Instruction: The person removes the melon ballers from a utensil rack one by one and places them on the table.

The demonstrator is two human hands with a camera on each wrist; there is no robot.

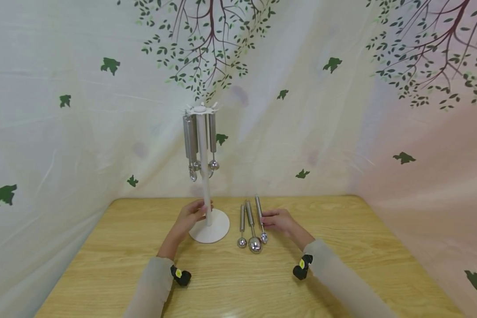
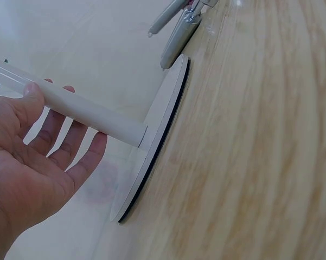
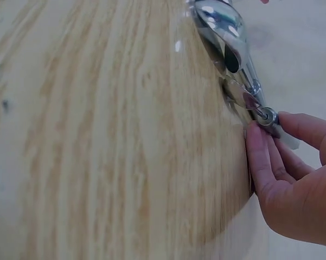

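A white stand [image 1: 203,185] with a round base [image 1: 217,230] stands upright on the table. My left hand [image 1: 190,215] grips its pole low down, thumb on one side and fingers behind, as the left wrist view shows. Three metal scoops lie side by side right of the base: a small round one [image 1: 242,242], a larger oval one [image 1: 255,244] and a small narrow one [image 1: 259,209]. With thumb and fingers, my right hand [image 1: 279,220] pinches the narrow scoop by its handle, near the neck. In the right wrist view the handle end [image 3: 268,116] shows between thumb and fingertips.
From the top hooks [image 1: 200,108] of the stand hang several metal utensils [image 1: 190,137] with grey handles and small shiny heads. The wooden table [image 1: 230,282] runs back to a white curtain [image 1: 262,168] with leaf prints.
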